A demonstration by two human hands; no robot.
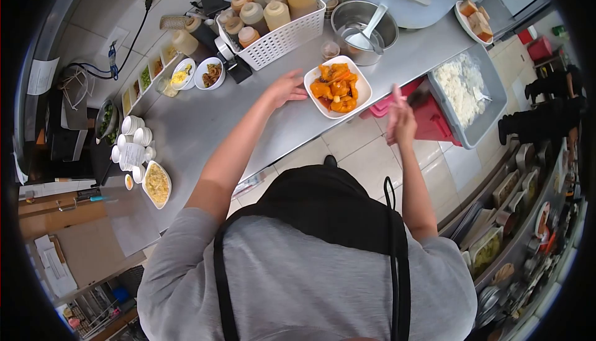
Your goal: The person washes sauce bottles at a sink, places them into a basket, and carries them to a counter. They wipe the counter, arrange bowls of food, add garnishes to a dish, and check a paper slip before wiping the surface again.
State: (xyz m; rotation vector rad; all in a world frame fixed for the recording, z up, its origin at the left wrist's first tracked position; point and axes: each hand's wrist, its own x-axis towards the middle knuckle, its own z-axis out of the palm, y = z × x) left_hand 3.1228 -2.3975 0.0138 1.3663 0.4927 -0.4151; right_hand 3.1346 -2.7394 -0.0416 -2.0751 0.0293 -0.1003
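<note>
The light is bright and quite even, with pale shine on the steel tabletop. Edges bend strongly, corners are black, and the right hand looks slightly blurred.

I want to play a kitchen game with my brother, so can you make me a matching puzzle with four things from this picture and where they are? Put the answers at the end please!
Things:
1. Orange food
2. Cluster of bottles
3. White rice
4. Black apron

Places:
A. In the grey tub
B. In the square white bowl by the left hand
C. Over a grey shirt
D. In the white basket with little holes

Right pairs: 1-B, 2-D, 3-A, 4-C
</note>
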